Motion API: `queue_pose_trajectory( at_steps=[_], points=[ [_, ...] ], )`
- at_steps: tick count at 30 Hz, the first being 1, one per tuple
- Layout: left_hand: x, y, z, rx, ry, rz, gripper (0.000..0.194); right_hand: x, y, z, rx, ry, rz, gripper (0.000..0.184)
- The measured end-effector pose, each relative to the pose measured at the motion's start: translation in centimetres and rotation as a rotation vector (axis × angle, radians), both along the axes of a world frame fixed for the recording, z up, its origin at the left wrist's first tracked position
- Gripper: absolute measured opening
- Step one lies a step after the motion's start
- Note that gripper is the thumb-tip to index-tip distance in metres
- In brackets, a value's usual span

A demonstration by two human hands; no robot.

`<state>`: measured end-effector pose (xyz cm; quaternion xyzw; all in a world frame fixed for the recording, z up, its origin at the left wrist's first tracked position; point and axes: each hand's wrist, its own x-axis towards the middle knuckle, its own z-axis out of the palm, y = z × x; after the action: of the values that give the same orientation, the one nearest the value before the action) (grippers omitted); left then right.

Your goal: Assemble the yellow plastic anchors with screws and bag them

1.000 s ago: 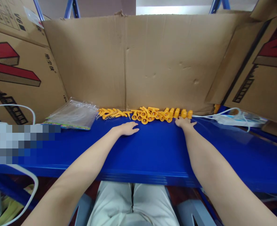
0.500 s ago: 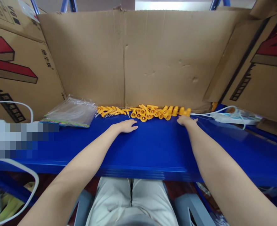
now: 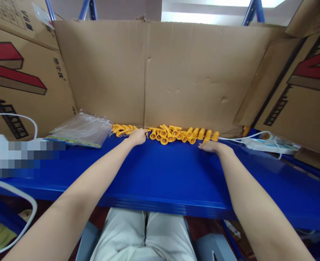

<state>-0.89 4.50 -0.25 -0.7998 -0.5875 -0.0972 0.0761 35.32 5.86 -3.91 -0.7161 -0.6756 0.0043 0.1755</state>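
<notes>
My left hand (image 3: 138, 136) is closed at the right end of a row of yellow T-handled pieces (image 3: 120, 129) with twisted metal ends. Its fingers are bent down among them, and what they grip is hidden. In the middle lies a heap of yellow funnel-shaped pieces (image 3: 163, 140), their wide mouths facing me. At the right end of the heap stand small yellow cups (image 3: 215, 136). In front of these, my right hand (image 3: 210, 146) is low over the blue shelf, fingers pointing left and closed against a yellow cup (image 3: 205, 140), partly covered by the hand.
Clear plastic bags (image 3: 80, 127) lie flat on the left of the blue shelf (image 3: 162, 174). A cardboard wall (image 3: 187, 76) closes off the back. Printed boxes stand at both sides. A white power strip (image 3: 271, 145) with cables is at the right; another white cable (image 3: 15, 194) loops at the left.
My left hand has moved left and back onto the T-handled pieces, its fingers closing. My right hand has turned inward and drawn slightly towards me with a yellow cup. The view has shifted slightly.
</notes>
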Motion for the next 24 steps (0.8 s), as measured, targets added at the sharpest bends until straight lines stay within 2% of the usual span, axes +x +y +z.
queue_pose_trajectory(
  at_steps=[3, 4, 9, 15, 19, 24],
  points=[
    [-0.5, 1.5, 0.2, -0.011, 0.122, 0.014, 0.052, -1.1, -0.2, 0.6, -0.273, -0.074, 0.087, 0.047],
    [-0.5, 2.0, 0.3, -0.03, 0.147, 0.012, 0.055, -1.4, -0.4, 0.8, -0.307, -0.088, 0.12, 0.05],
    [-0.1, 4.2, 0.1, -0.117, 0.154, 0.045, 0.062, -2.2, -0.9, 1.4, -0.303, -0.11, 0.189, 0.049],
    [0.8, 4.7, -0.6, -0.164, 0.13, 0.08, 0.064, -2.6, -1.3, 1.7, -0.32, -0.132, 0.17, 0.044],
    [1.0, 5.0, -0.7, -0.156, 0.118, 0.069, 0.056, -2.5, -1.2, 1.7, -0.32, -0.183, 0.177, 0.049],
    [0.8, 5.5, -0.4, -0.159, 0.126, 0.057, 0.042, -2.6, -1.3, 1.7, -0.291, -0.118, 0.209, 0.054]
  ],
)
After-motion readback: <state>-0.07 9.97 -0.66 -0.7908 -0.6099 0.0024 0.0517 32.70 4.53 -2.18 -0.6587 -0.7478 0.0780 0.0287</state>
